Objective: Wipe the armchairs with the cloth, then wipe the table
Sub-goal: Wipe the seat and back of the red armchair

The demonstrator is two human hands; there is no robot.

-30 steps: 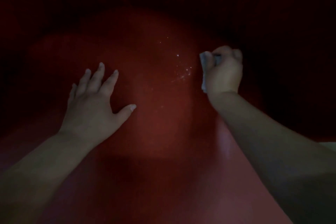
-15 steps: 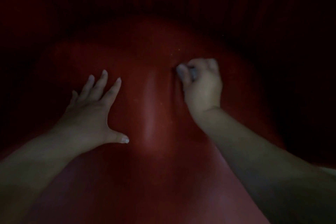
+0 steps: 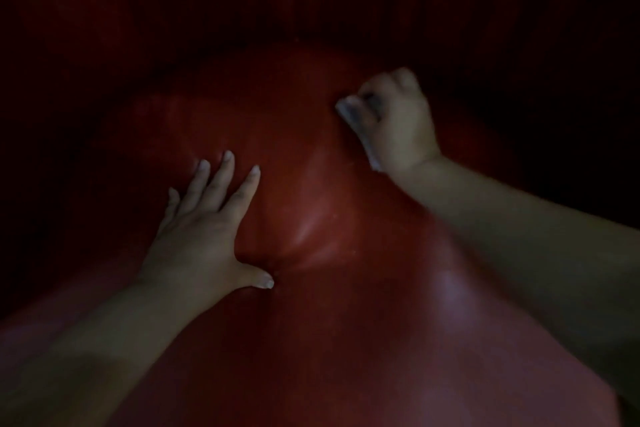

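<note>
R hand (image 3: 398, 121) fisted on pale cloth (image 3: 349, 113), red armchair (image 3: 311, 201).

**A:** What can you see of the person?

**B:** Two arms and two hands. The left hand (image 3: 204, 236) has four long fingers and a thumb. The nails are a bit long, round at the tips, and look pale and shiny.

**A:** And the other one?

**B:** The right hand (image 3: 398, 121) looks round and bunched, with bumpy knuckles on top. It is a little blurry.

**A:** Any sleeves?

**B:** No. Both forearms are bare all the way to the edge of the picture. There is no watch, ring or band on either wrist.

**A:** Is it easy to see?

**B:** Not really. The light is dim, so small marks are hard to tell.
</note>
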